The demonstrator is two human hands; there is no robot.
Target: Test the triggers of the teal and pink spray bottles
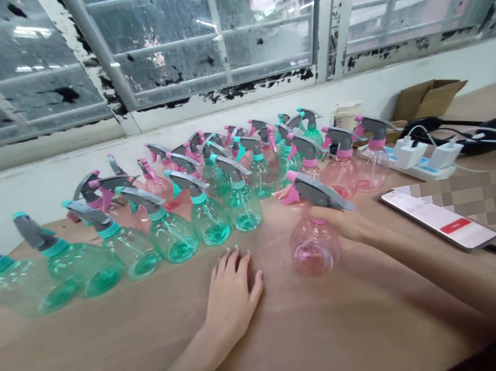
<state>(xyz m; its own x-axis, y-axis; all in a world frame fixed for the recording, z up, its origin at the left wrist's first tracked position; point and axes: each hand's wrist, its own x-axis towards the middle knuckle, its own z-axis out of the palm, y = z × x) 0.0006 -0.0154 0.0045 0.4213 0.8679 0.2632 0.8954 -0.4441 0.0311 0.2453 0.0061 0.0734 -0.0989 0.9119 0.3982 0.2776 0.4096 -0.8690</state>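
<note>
My left hand (pixel 234 290) lies palm down on the wooden table (pixel 306 354), its fingers stretched out and holding nothing. To its right, a clear pink spray bottle (pixel 315 249) with a grey and pink trigger head stands in front of the others. My right hand (pixel 331 217) is closed round this bottle's neck, just under the trigger head; the head and motion blur partly hide the fingers. Beyond my left hand, a front row of green spray bottles (pixel 213 220) with grey and turquoise heads runs off to the left. Pink spray bottles (pixel 342 175) stand behind my right hand.
More green and pink bottles crowd toward the wall under the barred window (pixel 211 32). At the right lie a lit phone (pixel 430 214) on a cable, a power strip (pixel 421 164) with white chargers, black cords, and an open cardboard box (pixel 429 99). A paper cup (pixel 347 113) stands behind the bottles.
</note>
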